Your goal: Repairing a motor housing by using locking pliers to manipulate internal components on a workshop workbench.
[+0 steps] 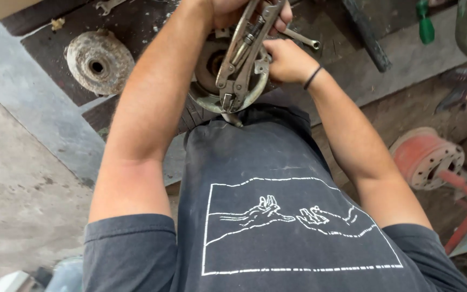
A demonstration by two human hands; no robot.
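Observation:
My left hand [233, 12] is closed round the handles of silver locking pliers [242, 59] at the top of the view. The pliers point down toward me, and their jaws sit at the near rim of a round grey metal drum-like part [207, 81] held in front of my chest. My right hand [285, 60], with a black band at the wrist, grips the right side of that part. A small spanner [302, 38] sticks out just above its knuckles. My dark shirt hides the part's lower edge.
A rusty round disc [98, 61] lies on a dark board at upper left. A red wheel hub [427, 157] sits on the ground at right. A black bar [367, 33] and a green-handled tool [425, 24] lie at upper right, near another person's sandalled foot [463, 86].

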